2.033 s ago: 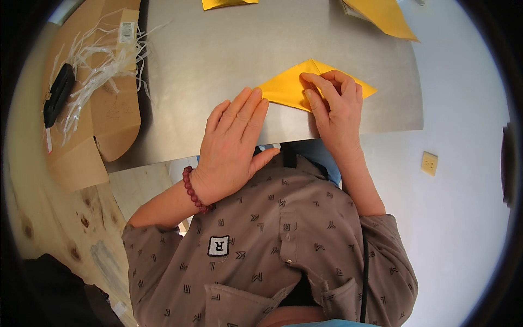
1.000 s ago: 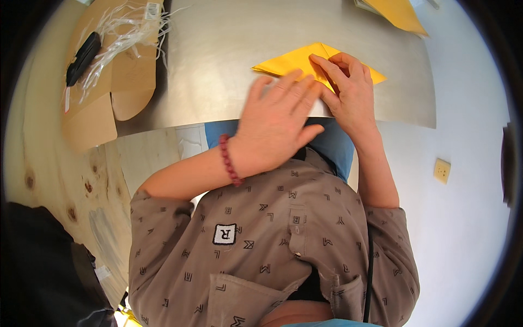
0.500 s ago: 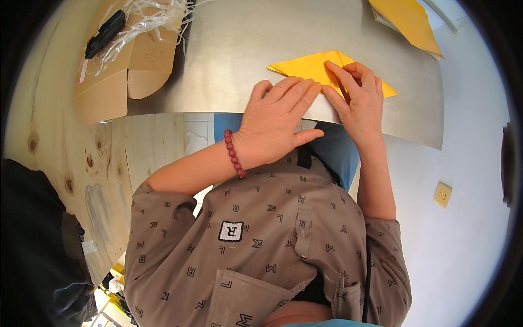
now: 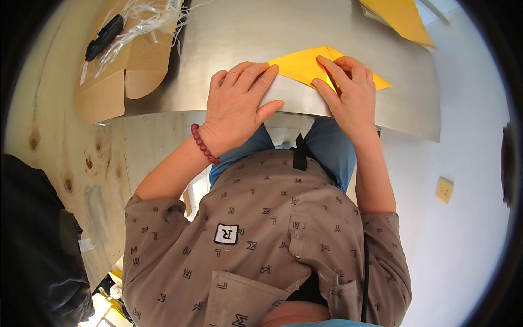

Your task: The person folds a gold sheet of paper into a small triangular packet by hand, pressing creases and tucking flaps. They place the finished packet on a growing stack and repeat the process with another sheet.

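Note:
A folded yellow paper sheet (image 4: 302,64) lies near the front edge of a grey metal tabletop (image 4: 245,32). My left hand (image 4: 239,106) rests flat on the table, fingers together, its fingertips touching the paper's left corner. A red bead bracelet (image 4: 204,144) is on that wrist. My right hand (image 4: 351,92) lies flat on top of the paper, fingers pressing along a fold, and covers the sheet's right part.
An open brown cardboard box (image 4: 117,65) with white plastic strips (image 4: 147,16) and a black object (image 4: 103,35) sits at the table's left end. More yellow paper (image 4: 400,19) lies at the far right. A wooden board (image 4: 60,163) stands to the left.
My left hand has slid left and down off the paper, so that it only touches its corner. The right hand stays pressing on the fold. The camera view has shifted slightly.

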Demonstrator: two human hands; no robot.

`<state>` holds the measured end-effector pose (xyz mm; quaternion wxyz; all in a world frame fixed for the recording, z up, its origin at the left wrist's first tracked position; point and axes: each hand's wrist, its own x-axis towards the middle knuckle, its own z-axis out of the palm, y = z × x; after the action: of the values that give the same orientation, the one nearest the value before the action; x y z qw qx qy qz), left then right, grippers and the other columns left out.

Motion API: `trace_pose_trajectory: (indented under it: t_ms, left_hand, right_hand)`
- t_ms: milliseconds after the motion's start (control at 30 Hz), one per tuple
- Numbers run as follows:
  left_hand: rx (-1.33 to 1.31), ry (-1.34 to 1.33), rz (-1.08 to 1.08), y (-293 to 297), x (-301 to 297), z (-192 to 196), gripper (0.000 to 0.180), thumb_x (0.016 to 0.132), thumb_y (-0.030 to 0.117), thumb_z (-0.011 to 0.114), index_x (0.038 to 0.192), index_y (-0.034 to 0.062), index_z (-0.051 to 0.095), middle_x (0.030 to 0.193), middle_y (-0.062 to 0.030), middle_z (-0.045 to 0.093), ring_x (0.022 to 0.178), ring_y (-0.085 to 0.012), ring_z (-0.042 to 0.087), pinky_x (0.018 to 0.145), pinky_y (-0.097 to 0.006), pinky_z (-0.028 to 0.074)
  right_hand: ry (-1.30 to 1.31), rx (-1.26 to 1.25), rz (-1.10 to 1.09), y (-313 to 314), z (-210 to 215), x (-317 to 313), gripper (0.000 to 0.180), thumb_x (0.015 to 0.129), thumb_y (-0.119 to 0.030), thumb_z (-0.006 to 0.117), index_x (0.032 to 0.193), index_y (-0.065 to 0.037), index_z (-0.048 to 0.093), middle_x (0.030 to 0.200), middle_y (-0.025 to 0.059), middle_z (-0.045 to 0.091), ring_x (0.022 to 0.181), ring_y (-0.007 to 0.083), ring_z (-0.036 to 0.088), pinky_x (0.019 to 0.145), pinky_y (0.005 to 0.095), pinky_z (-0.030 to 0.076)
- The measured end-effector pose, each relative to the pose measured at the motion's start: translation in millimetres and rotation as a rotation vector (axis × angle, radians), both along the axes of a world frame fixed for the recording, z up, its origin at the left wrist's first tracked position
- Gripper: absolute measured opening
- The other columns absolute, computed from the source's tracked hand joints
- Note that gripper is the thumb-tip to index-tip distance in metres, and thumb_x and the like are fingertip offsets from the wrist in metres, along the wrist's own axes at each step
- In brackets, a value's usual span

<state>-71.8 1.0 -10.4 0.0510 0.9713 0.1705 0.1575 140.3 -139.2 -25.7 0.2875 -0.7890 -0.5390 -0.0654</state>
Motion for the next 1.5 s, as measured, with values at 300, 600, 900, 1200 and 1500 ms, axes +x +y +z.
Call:
trace_pose_trajectory:
  t_ms: [300,600,900,1200,1500]
  left_hand:
    - [0.048,-0.074,-0.023,1.4,0.8,-6.6,0.057,0.095,0.047,0.066,0.140,0.0129,0.060,0.133,-0.0021,0.058,0.128,-0.0215,0.050,0.104,-0.042,0.037]
    - [0.064,-0.094,-0.017,1.9,0.8,-8.3,0.056,0.095,0.047,0.066,0.139,0.0132,0.061,0.132,-0.0018,0.059,0.127,-0.0217,0.051,0.105,-0.042,0.037]
    - [0.052,-0.069,-0.021,0.7,0.4,-5.4,0.055,0.095,0.046,0.066,0.139,0.0125,0.061,0.133,-0.0022,0.059,0.129,-0.0214,0.051,0.107,-0.042,0.035]
    - [0.070,-0.054,-0.015,0.6,0.3,-7.1,0.055,0.095,0.046,0.066,0.138,0.0120,0.061,0.134,-0.0036,0.059,0.128,-0.0230,0.052,0.106,-0.043,0.035]
    - [0.135,-0.082,-0.052,2.0,1.1,-5.2,0.059,0.095,0.049,0.065,0.140,0.0107,0.061,0.139,-0.0058,0.057,0.128,-0.0263,0.051,0.107,-0.044,0.035]
  right_hand:
    - [-0.257,0.040,0.233,-10.6,35.9,-17.5,0.036,0.093,-0.030,0.073,0.122,-0.010,0.073,0.143,0.0071,0.059,0.140,0.0325,0.046,0.117,0.0536,0.034]
    - [-0.304,-0.047,0.305,13.0,12.9,-32.0,0.036,0.095,-0.030,0.068,0.122,-0.007,0.070,0.142,0.0033,0.059,0.144,0.0299,0.043,0.124,0.0557,0.024]
    - [-0.282,-0.156,0.201,-47.8,26.1,-19.3,0.033,0.093,-0.022,0.070,0.123,-0.007,0.069,0.144,0.0045,0.055,0.145,0.0311,0.039,0.125,0.0527,0.025]
    - [-0.158,-0.104,0.192,-76.1,22.8,-8.5,0.034,0.091,-0.015,0.072,0.124,-0.007,0.068,0.141,0.0097,0.057,0.143,0.0337,0.042,0.121,0.0533,0.032]
    - [0.018,0.216,0.050,-72.8,39.4,55.0,0.069,0.080,-0.029,0.085,0.140,-0.007,0.059,0.143,0.0154,0.059,0.139,0.0355,0.050,0.120,0.0515,0.034]
